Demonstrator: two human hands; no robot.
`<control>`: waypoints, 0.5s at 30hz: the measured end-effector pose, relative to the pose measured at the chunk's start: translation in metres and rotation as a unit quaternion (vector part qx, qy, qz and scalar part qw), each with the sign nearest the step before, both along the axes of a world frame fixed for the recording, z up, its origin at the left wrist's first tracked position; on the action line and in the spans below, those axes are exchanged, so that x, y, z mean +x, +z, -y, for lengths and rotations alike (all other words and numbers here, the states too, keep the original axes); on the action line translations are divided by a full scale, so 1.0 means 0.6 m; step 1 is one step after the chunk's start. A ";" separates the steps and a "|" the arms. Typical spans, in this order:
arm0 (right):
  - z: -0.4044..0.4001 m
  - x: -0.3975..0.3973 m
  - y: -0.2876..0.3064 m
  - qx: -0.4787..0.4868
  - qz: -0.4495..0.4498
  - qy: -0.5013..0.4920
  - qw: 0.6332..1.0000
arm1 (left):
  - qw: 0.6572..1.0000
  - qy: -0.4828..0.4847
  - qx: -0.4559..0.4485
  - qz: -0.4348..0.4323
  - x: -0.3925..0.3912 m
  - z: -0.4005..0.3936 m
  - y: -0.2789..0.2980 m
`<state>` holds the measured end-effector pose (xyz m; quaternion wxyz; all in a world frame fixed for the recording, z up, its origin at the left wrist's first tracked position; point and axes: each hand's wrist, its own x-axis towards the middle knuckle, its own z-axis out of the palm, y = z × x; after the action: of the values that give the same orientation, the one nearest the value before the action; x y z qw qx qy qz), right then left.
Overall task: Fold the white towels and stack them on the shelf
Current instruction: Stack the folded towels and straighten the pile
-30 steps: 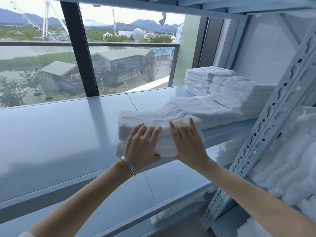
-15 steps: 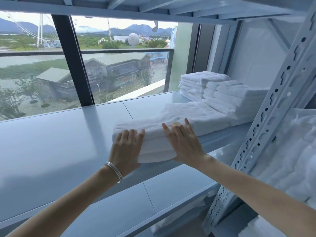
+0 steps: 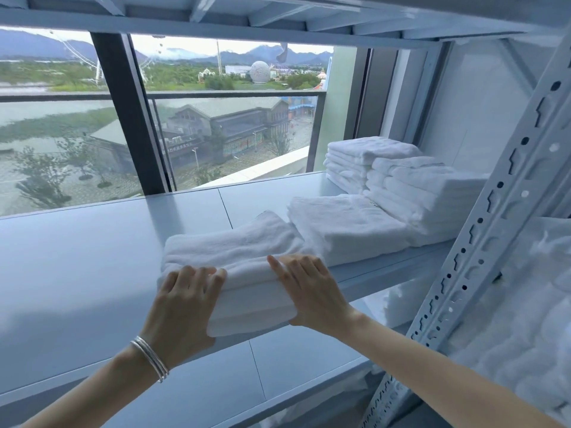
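pressing flat, both hands, left point(image 3: 182, 307) and right point(image 3: 312, 291), rest with straight fingers on the folded white terry towel point(image 3: 234, 257) at the pale grey metal shelf point(image 3: 77, 273) front edge, beside another folded towel point(image 3: 346, 227).

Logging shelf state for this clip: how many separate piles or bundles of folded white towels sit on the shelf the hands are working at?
4: one bundle at the front edge under both hands, one low pile right of it, and two taller stacks behind. The upright may hide more.
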<state>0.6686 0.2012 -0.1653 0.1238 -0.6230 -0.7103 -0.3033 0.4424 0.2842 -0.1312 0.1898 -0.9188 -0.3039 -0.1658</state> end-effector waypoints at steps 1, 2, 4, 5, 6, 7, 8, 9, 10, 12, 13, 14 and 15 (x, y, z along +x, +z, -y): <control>-0.003 0.004 0.003 -0.008 -0.005 -0.005 1.000 | 1.000 0.002 -0.001 0.000 0.003 0.001 0.001; -0.005 0.007 0.007 -0.020 -0.009 -0.010 1.000 | 1.000 0.003 0.002 0.001 0.005 0.001 0.002; -0.009 0.012 0.015 -0.034 -0.014 -0.009 0.999 | 1.000 0.010 0.012 0.001 0.005 0.000 0.002; -0.012 0.013 0.018 -0.035 -0.015 -0.004 0.999 | 1.000 0.017 0.015 -0.001 0.003 -0.002 0.001; -0.014 0.015 0.020 -0.035 -0.016 0.004 0.999 | 0.999 0.026 0.017 -0.005 0.002 -0.004 0.000; -0.017 0.017 0.021 -0.034 -0.017 0.011 0.999 | 0.999 0.037 0.017 -0.013 0.000 -0.003 -0.002; -0.019 0.019 0.020 -0.032 -0.017 0.019 0.999 | 0.999 0.048 0.012 -0.021 -0.002 -0.003 -0.004; -0.021 0.021 0.020 -0.030 -0.017 0.026 0.999 | 0.998 0.057 0.006 -0.029 -0.003 -0.002 -0.006; -0.023 0.023 0.022 -0.028 -0.018 0.035 0.999 | 0.997 0.064 0.000 -0.034 -0.004 0.000 -0.005; -0.028 0.030 0.031 -0.022 -0.018 0.049 0.998 | 0.997 0.075 0.000 -0.027 -0.005 0.002 0.001; -0.031 0.034 0.038 -0.015 -0.018 0.053 0.998 | 0.997 0.079 0.006 -0.016 -0.004 0.004 0.006; -0.034 0.038 0.046 -0.009 -0.018 0.054 0.998 | 0.996 0.083 0.015 -0.003 -0.003 0.007 0.011; -0.036 0.042 0.053 -0.003 -0.017 0.052 0.998 | 0.996 0.090 0.024 0.006 0.000 0.009 0.013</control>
<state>0.6938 0.2229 -0.1335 0.1498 -0.5908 -0.7405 -0.2832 0.4421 0.2785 -0.1231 0.2236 -0.8821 -0.3822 -0.1611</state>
